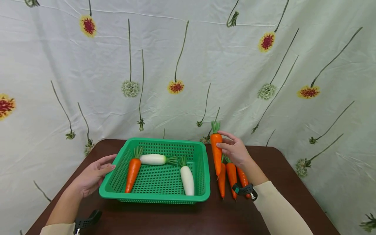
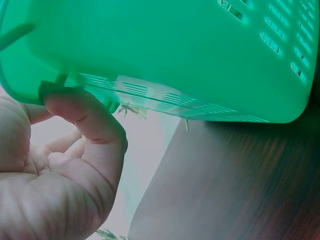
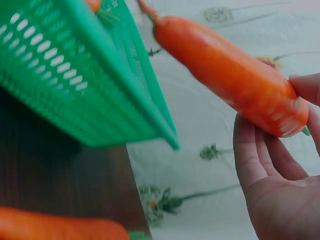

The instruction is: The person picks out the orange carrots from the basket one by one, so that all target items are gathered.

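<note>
My right hand (image 1: 236,150) pinches an orange carrot (image 1: 215,148) near its green top, raised just right of the basket with its tip pointing down. In the right wrist view the thumb and fingers close round the thick end of this carrot (image 3: 230,75). My left hand (image 1: 91,176) grips the left rim of a green plastic basket (image 1: 158,197), its thumb against the rim in the left wrist view. Inside the basket lie one carrot (image 1: 133,174) at the left, a white radish (image 1: 152,159) along the back and another white radish (image 1: 187,180) at the right.
Three more carrots (image 1: 231,178) lie side by side on the dark wooden table (image 1: 164,220), right of the basket and partly behind my right hand and wrist. A white cloth with printed flowers (image 1: 164,111) hangs behind the table. Black straps sit on both wrists.
</note>
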Demonstrator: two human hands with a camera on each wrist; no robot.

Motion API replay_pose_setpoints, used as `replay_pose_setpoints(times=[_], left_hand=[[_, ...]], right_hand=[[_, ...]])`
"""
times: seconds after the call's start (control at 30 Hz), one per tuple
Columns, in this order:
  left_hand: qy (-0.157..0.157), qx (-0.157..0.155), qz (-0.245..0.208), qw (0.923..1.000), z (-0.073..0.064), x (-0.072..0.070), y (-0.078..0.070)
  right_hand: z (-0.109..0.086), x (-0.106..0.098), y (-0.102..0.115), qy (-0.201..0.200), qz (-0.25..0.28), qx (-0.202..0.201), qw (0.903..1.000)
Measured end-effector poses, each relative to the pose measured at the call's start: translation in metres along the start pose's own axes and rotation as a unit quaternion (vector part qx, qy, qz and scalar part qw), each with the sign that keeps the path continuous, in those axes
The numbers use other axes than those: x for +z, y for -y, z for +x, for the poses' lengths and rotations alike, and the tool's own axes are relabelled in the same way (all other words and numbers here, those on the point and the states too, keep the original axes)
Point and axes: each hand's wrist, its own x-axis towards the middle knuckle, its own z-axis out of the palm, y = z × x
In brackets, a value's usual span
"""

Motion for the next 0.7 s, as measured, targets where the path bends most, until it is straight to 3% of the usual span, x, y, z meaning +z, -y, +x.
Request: replay_pose_setpoints(times=[0.37, 0.7], left_hand=[[0.015, 0.008, -0.012, 0.9998, -0.001, -0.001, -0.001], [0.001, 0.002, -0.011, 0.9999, -0.001, 0.0, 0.001]], right_hand=[[-0.013, -0.047, -0.008, -0.02, 0.006, -0.01, 0.9997], [-0.022, -0.085, -0.014, -0.038, -0.015, -0.011, 0.9991]])
